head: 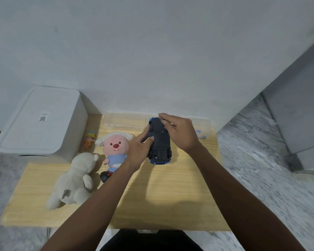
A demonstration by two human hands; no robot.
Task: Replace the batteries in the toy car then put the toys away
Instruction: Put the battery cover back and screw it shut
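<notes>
A blue toy car (160, 145) is held upside down above the wooden table (170, 196), its dark underside with the wheels facing me. My left hand (138, 151) grips the car's left side, thumb on the underside. My right hand (179, 133) holds the car's far end and right side, fingers curled over the chassis. A pink plush doll in a blue shirt (114, 149) and a white plush animal (76, 182) lie on the table to the left. A small dark toy (104, 175) peeks out beside my left forearm.
A white lidded storage box (42, 122) stands at the back left. A clear plastic container (123, 121) sits along the wall behind the car. A small orange figurine (89, 140) stands near the box. Marble floor surrounds the table.
</notes>
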